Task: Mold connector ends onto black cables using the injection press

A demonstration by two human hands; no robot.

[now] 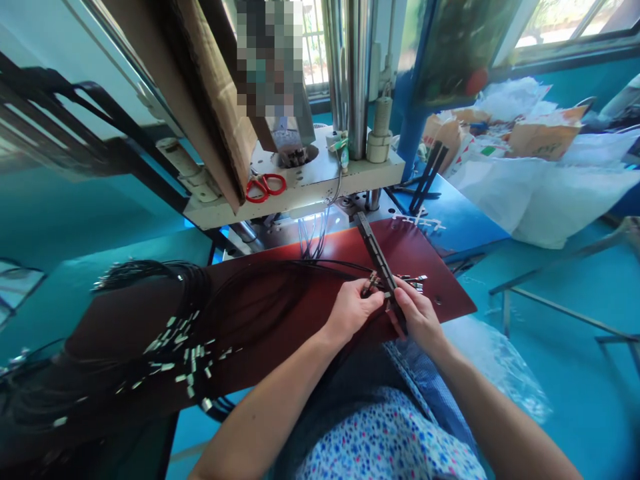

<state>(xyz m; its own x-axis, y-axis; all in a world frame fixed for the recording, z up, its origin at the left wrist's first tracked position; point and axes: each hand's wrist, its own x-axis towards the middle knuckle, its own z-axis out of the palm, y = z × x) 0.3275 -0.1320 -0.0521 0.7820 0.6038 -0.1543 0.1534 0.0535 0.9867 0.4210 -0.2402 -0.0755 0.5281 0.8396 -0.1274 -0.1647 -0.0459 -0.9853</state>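
Note:
My right hand is closed around the lower end of a long, dark slotted bar, which tilts up and away over the reddish-brown board. Thumb and fingers together, my left hand grips the metal-ended plugs of black cables right beside the bar. One small plug appears to touch the bar's edge at my left fingertips; whether it sits in a slot I cannot tell. More silvery plugs stick out beyond my right fingers. The black cables run from my left hand leftward over the board.
A large pile of black cables with pale plugs covers the board's left side. Ahead stands a press with a pale plate, steel columns and red-handled scissors. Dark strips and white sprues lie at right.

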